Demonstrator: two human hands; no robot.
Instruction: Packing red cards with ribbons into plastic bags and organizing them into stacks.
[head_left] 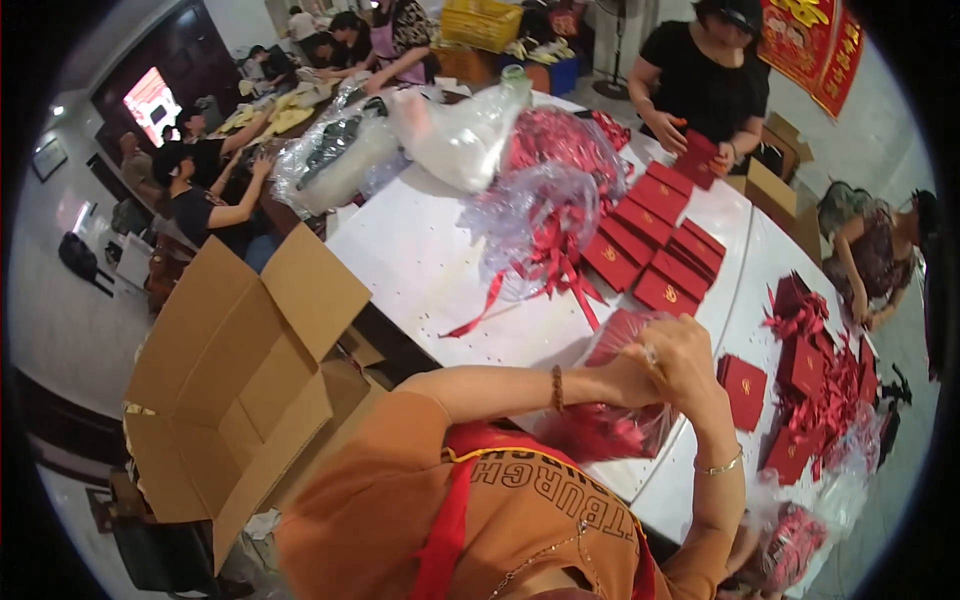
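Observation:
Before my chest, at the near edge of the white table (480, 335), stands a clear plastic bag (610, 430) full of red items. My left hand (632, 380), below a beaded bracelet, is closed on the gathered top of the bag. Pressed up against it, my right hand (686, 358) is also closed on the bag's neck; its fingers partly hide what they pinch. Just right of the hands lies a red box-like packet (742, 390) with a gold mark. Beyond them sit rows of similar red packets (665, 285).
An open cardboard box (230, 390) stands at my left. Bags of red ribbons (540, 215) and a white plastic bag (460, 135) lie farther back. Red packets with ribbons (805, 370) are heaped at right. Across the table a person (705, 90) holds a red packet; others work behind.

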